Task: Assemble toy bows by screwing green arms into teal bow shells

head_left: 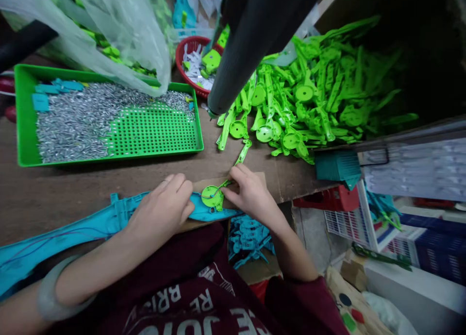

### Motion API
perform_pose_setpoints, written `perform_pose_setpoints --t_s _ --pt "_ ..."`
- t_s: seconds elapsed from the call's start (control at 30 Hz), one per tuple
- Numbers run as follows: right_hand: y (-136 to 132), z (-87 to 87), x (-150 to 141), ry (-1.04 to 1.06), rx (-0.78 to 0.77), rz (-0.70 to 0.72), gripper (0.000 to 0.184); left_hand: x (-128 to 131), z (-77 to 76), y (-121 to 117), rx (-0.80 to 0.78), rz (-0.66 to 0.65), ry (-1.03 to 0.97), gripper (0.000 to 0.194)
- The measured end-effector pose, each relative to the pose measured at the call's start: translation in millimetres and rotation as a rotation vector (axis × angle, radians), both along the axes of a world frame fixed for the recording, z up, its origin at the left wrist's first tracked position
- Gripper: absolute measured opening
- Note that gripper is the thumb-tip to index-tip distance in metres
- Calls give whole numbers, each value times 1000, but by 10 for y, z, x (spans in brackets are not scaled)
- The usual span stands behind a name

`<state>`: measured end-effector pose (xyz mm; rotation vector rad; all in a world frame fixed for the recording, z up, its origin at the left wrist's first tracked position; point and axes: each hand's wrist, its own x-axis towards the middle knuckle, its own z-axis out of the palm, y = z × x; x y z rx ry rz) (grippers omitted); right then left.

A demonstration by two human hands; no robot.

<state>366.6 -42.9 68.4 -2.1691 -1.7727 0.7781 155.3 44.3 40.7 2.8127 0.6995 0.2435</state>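
A long blue plastic shell lies along the table's front edge, with thin wires running over its left end. My left hand is closed over the shell's middle, fingers curled; its fingertips are partly hidden. A bright green plastic part with a round disc sits on the shell's right end, and a thin wire crosses the disc. My right hand pinches the arm of this green part, just right of the disc. Beyond its knuckles, another green piece lies on the table.
A green perforated tray of small metal screws stands at left, beside a red basket of white pieces. Green parts are heaped at right. A dark post slants down between them. Blue parts lie below the table edge.
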Motion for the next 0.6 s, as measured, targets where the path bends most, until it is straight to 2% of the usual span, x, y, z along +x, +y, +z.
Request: perform_pose_setpoints --t_s 0.23,0.43,0.6 --pt "116 36 87 4 -44 35 24 -31 15 -8 -22 21 -35 20" --pt "56 15 167 204 7 64 18 -48 6 16 -56 23 -65 20" --pt "85 -46 86 118 25 4 24 -87 88 -48 -57 31 -152 20"
